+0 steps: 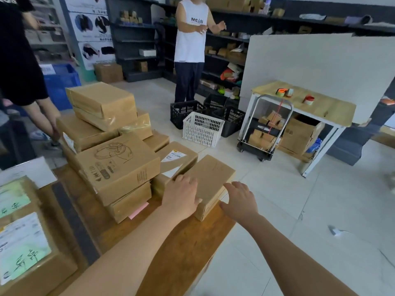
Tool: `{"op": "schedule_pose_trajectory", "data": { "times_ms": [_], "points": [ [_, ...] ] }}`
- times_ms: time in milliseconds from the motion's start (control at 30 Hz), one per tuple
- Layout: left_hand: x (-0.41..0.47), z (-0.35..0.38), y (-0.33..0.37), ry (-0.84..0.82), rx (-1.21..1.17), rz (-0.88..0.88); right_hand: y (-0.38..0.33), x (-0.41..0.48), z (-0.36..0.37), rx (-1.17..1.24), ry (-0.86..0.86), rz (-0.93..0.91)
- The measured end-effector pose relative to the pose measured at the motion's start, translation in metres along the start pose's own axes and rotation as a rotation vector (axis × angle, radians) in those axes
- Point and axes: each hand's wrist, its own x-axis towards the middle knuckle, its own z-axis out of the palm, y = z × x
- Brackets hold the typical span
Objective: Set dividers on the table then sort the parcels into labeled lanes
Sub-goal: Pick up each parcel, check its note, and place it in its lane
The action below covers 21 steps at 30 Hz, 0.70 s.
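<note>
My left grip lies flat and wide on top of the plain parcel, which sits at the far corner of the desk, just beside the stacked parcels. My right grip hangs loosely open at its outer side, holding nothing. I judge I'm bracketing it so it lifts squarely.

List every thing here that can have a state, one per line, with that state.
left hand, flat on top of the plain parcel, fingers straight
right hand, open, at the plain parcel's right edge
plain parcel, closed, lying flat at the corner of the table
printed parcel, closed, tilted on other parcels
white basket, upright
trolley, handle up, loaded
</note>
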Motion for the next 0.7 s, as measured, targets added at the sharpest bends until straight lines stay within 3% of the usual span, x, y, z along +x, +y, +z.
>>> {"op": "schedule_pose_trajectory", "data": {
  "times_ms": [333, 467, 567, 700],
  "points": [
    [0.062, 0.050, 0.016, -0.321, -0.006, -0.273, 0.050, 0.105, 0.021, 0.134, -0.057, -0.071],
    [0.067, 0.055, 0.019, -0.291, -0.001, -0.323, 0.055, 0.130, 0.027, 0.325, -0.127, -0.030],
    [0.070, 0.048, 0.015, -0.281, -0.023, -0.366, 0.052, 0.140, 0.026, 0.500, -0.084, -0.014],
    [0.064, 0.036, 0.003, -0.283, -0.225, -0.447, 0.045, 0.140, 0.018, 0.731, -0.037, -0.039]
  ]
}}
